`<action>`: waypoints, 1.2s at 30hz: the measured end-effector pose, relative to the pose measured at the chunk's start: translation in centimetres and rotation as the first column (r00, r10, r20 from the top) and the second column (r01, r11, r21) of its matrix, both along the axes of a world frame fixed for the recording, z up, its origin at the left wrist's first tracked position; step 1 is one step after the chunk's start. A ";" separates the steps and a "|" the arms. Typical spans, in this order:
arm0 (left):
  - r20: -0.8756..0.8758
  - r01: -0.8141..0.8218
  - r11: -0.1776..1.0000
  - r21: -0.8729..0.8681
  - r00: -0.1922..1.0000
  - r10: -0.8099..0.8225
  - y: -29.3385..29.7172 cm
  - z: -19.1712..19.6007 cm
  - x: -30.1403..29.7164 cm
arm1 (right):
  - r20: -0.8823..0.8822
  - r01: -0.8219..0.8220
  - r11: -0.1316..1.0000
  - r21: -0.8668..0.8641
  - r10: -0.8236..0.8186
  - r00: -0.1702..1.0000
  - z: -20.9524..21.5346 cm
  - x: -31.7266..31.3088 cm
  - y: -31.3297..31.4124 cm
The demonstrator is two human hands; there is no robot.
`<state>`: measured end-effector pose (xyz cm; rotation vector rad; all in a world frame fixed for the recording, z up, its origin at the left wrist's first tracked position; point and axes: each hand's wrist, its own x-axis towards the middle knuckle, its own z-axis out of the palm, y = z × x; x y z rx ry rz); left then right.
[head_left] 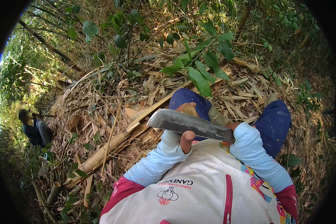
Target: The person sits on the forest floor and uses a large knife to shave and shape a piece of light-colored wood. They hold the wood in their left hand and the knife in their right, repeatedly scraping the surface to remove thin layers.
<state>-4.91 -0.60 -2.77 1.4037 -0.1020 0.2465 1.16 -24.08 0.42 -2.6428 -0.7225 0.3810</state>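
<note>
A broad machete [190, 124] with a dark, worn metal blade lies nearly level across the front of my body, its blunt tip toward the left. My right hand [233, 127] is closed at the blade's right end; the handle is hidden behind the hand and sleeve. On the near side of the blade shows the thumb of my left hand [187, 141], while its fingers curl on the far side. Those fingers are closed around a brown, rounded piece [190, 109], perhaps wood or bamboo, partly covered by the blade.
My knees in blue trousers [273, 125] are bent on either side. A long split bamboo pole [112, 148] lies slantwise over dry leaves [153, 84]. A leafy green branch [201, 76] hangs just ahead. Another person [35, 128] sits at the far left.
</note>
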 end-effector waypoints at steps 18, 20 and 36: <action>0.111 -0.232 0.973 0.011 0.967 0.230 -2.1 -1.0 -0.7 | -0.006 0.001 0.999 -0.046 -0.001 1.000 0.9 -0.5 0.2; 0.123 -0.236 0.972 -0.002 0.964 0.235 -2.3 -0.8 -0.7 | -0.056 -0.006 0.999 -0.049 0.003 0.998 1.1 -0.3 0.3; -0.075 -0.285 0.956 -0.066 0.957 0.280 -2.9 2.7 -0.4 | -0.055 0.088 0.977 0.192 -0.079 0.995 -1.0 -1.6 -0.1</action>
